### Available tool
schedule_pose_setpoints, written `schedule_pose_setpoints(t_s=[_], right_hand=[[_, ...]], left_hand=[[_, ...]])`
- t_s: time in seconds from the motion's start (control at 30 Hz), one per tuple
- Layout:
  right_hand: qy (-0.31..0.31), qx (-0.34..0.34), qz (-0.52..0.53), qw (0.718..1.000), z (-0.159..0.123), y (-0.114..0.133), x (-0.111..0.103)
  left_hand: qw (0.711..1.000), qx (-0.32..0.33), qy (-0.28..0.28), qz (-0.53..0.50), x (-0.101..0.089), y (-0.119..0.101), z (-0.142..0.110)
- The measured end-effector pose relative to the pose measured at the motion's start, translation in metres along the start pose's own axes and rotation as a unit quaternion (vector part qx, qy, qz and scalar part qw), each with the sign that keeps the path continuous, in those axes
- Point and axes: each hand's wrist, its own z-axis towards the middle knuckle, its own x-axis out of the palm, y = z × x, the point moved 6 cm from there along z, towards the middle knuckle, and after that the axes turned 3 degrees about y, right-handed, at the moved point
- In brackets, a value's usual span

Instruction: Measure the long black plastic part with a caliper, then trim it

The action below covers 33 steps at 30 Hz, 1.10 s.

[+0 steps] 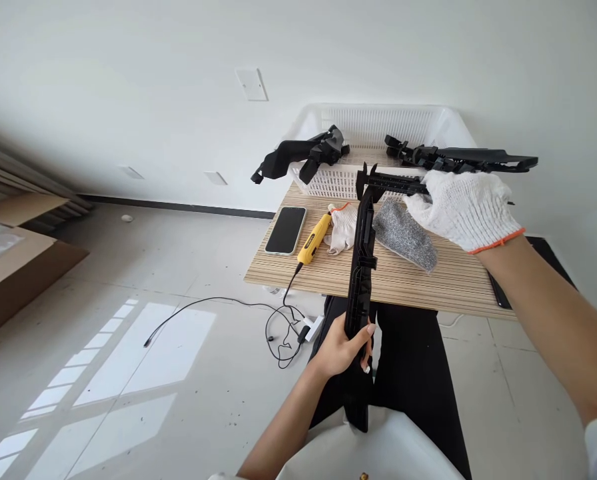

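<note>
My bare left hand (342, 345) is wrapped round a long black plastic part (361, 287), which stands nearly upright over my lap. My right hand (466, 207), in a white knitted glove with an orange hem, grips a black caliper (393, 183). The caliper's jaws are at the top end of the plastic part; whether they touch it on both sides I cannot tell. Below them on the table lie a white glove (343, 227) and a grey cloth (406, 235). A yellow corded tool (314, 240) rests left of the glove.
A white plastic basket (328, 181) at the back holds black plastic parts (303, 155) that stick out over its sides. A phone (285, 230) lies on the striped wooden table (438, 287). Cables and a power strip (314, 329) are low on the left, a cardboard box (28, 267) farther left.
</note>
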Motion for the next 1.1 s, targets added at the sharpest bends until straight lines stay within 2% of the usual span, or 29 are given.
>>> schedule_pose_setpoints(t_s=[0.3,0.57,0.7,0.9,1.1], right_hand=[[0.059,0.023,0.06,0.996,0.0,0.0,-0.005],[0.049,0.027,0.071,0.996,0.001,-0.002,-0.009],[0.023,0.032,0.045,0.998,-0.009,-0.001,-0.011],[0.058,-0.002,0.009,0.998,-0.036,0.017,0.002],[0.048,-0.001,-0.016,0.999,-0.044,0.01,0.006]], left_hand=[[1.0,0.001,0.004,-0.007,-0.001,0.003,0.0],[1.0,0.003,0.006,-0.001,-0.002,0.002,0.0],[1.0,0.001,0.002,-0.01,-0.001,0.002,0.0],[1.0,-0.015,-0.01,0.003,-0.002,0.003,0.0],[1.0,-0.012,-0.013,0.023,-0.001,0.001,0.0]])
